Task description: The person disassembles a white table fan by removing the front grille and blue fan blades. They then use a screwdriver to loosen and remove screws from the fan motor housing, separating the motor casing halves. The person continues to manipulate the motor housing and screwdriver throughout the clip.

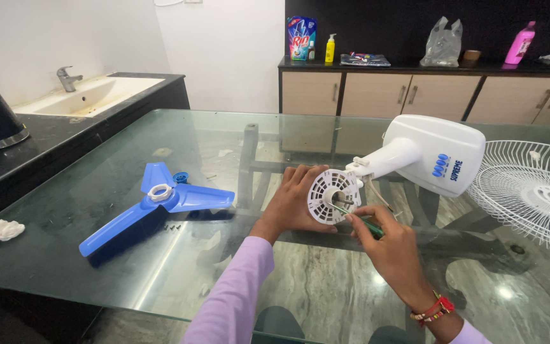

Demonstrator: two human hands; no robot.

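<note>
The fingers (359,224) of the right hand (386,245) were pressed together around a green screwdriver (358,218), and they held it near its handle. The thin shaft of the tool pointed up and to the left, and its tip reached the white motor disc (333,195) just beside the centre shaft. The right hand lay below and to the right of the disc, with the wrist bent and a red and yellow bracelet (436,309) on it. The fingers of the left hand (291,204) were spread and lay flat against the left edge and the back of the disc, so the disc stood upright between the two hands. I could not tell how firmly this hand gripped it. The left forearm, in a lilac sleeve (233,296), came up from the bottom edge.

The disc was fixed on the white fan body (431,153), which lay on its side on the glass table (224,134), to the right of the hands. Further right lay a white wire guard (533,191). A blue fan blade (154,207) lay well apart on the left, with some small dark screws (172,226) just beside it. A crumpled white cloth (4,229) rested near the left edge of the table.
</note>
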